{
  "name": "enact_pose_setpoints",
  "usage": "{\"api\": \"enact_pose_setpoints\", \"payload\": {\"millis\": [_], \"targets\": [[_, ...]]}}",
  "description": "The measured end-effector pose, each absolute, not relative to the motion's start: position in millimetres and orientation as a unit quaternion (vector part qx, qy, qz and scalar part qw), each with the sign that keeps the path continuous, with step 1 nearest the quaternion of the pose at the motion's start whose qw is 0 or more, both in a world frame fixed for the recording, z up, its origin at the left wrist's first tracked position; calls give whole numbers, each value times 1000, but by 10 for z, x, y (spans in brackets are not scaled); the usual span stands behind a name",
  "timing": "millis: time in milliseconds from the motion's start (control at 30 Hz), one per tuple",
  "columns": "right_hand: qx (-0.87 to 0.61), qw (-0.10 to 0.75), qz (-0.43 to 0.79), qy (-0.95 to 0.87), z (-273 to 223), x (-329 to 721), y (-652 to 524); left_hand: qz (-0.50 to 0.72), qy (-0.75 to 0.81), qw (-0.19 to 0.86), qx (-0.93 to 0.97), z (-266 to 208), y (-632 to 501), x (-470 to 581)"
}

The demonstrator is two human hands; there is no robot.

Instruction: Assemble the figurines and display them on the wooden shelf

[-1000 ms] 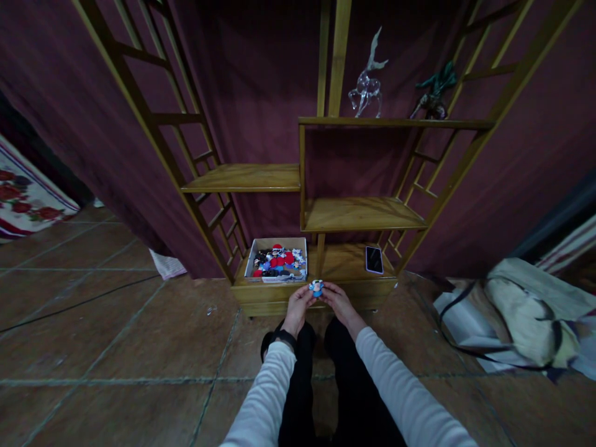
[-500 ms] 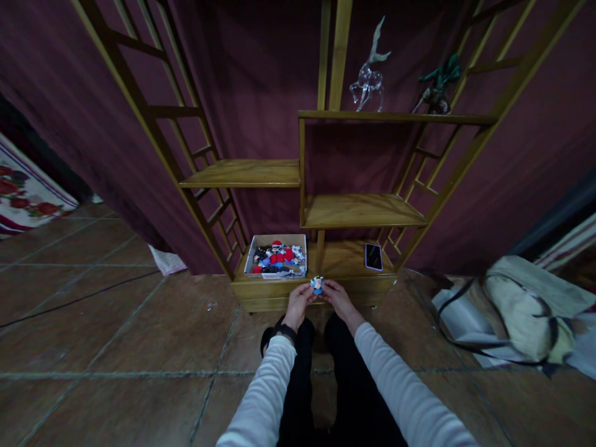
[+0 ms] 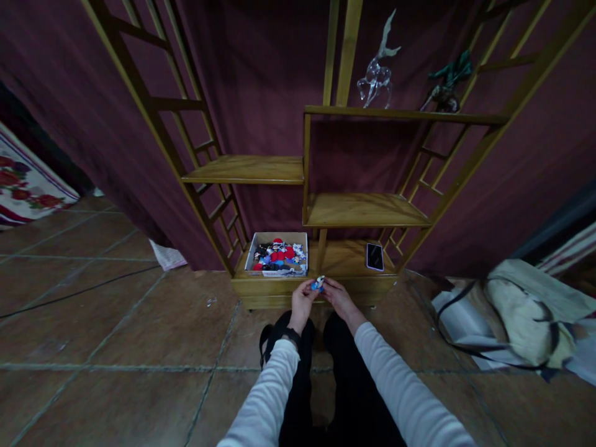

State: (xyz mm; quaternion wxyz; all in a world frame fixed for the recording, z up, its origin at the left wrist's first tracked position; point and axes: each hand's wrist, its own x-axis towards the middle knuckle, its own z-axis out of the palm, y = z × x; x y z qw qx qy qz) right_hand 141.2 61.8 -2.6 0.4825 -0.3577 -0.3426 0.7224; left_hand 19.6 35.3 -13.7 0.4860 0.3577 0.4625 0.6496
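Between both hands, small blue-white figurine [image 3: 318, 284].

Person wearing long white sleeves [image 3: 274, 397] on both arms; dark band [image 3: 292, 334] circling left wrist; black trousers [image 3: 344, 385] covering legs; left hand [image 3: 302, 300], right hand [image 3: 338, 296] showing bare.

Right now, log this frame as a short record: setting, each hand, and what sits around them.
setting: wooden shelf unit against a dark red curtain, on a tiled floor
left hand: pinches a small blue and white figure from the left
right hand: pinches the same figure from the right
behind the hands: open box of small toys on the bottom shelf, phone lying flat to its right
top shelf: glass deer, dark green figurine
floor, right: beige bag
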Motion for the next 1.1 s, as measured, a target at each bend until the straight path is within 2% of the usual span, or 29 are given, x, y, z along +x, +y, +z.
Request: {"api": "enact_pose_setpoints", "payload": {"millis": [167, 700, 1100], "targets": [[-355, 479, 726, -344, -6, 1425, 624, 646, 475, 470, 368, -135, 353, 209], [-371, 491, 696, -370, -6, 1410, 592, 621, 413, 618, 248, -71, 355, 109], [-347, 508, 687, -387, 72, 1437, 552, 636, 378, 632, 231, -56, 342, 64]]}}
